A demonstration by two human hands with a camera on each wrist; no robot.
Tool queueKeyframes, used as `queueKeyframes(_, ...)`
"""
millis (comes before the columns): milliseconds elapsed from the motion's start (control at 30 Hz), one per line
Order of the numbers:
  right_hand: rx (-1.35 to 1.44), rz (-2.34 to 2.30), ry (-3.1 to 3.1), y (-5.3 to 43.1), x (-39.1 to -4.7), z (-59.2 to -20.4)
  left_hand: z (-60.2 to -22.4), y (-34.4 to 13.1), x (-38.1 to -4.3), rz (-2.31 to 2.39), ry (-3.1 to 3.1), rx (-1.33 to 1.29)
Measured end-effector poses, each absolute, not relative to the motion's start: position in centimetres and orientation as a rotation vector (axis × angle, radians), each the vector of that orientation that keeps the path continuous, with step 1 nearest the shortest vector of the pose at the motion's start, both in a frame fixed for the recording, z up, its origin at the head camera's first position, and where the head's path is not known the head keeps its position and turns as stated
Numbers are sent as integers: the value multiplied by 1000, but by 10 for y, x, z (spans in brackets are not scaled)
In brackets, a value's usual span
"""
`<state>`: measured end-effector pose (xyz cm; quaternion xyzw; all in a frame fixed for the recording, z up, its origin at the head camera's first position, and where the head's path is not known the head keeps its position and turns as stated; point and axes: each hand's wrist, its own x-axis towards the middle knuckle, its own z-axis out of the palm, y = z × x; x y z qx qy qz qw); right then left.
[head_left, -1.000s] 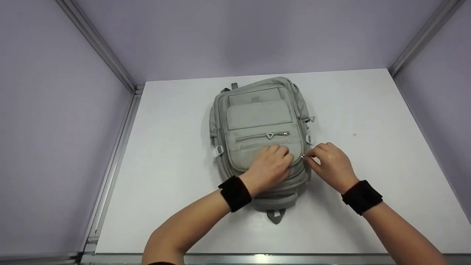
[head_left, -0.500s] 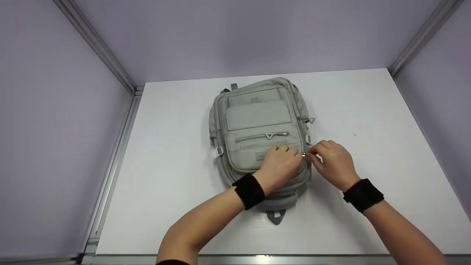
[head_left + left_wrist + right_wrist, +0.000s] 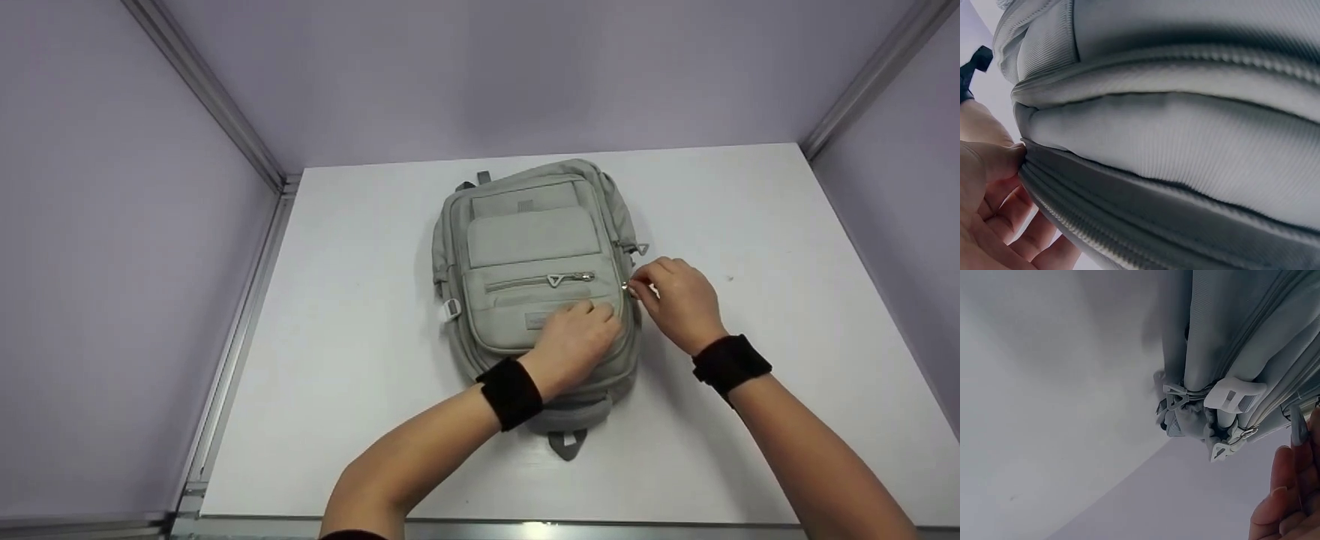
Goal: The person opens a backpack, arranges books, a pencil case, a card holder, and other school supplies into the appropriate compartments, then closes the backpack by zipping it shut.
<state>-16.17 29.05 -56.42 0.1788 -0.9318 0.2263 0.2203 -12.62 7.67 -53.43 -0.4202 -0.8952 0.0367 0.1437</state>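
A grey-green backpack (image 3: pixel 532 238) lies front side up, its carry handle and dark hanging loop toward the person. My left hand (image 3: pixel 574 341) grips the edge of the front compartment at its lower right. In the left wrist view, thumb and fingers (image 3: pixel 1002 160) hold the fabric beside a zipper track (image 3: pixel 1072 222). At the bag's right side, my right hand (image 3: pixel 682 304) pinches a small zipper pull (image 3: pixel 625 286) between thumb and fingertips. The right wrist view shows that grey pull tab (image 3: pixel 1298 424) at the fingers.
The white table (image 3: pixel 337 360) spreads around the bag, with purple-grey walls (image 3: pixel 525 75) behind and beside it. A front-pocket zipper has a triangular pull (image 3: pixel 555 280). White buckles (image 3: pixel 1235 395) and triangular tags (image 3: pixel 1221 451) stick out along the bag's sides.
My right hand has slid up the bag's right edge with the zipper pull, toward the far side. My left hand shifted right along the bag's lower part and now stays there.
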Motion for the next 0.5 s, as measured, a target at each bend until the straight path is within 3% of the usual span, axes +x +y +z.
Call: queueKeyframes(500, 385, 580, -2663, 291, -202, -562, -535, 74, -118, 145, -2586, -1286)
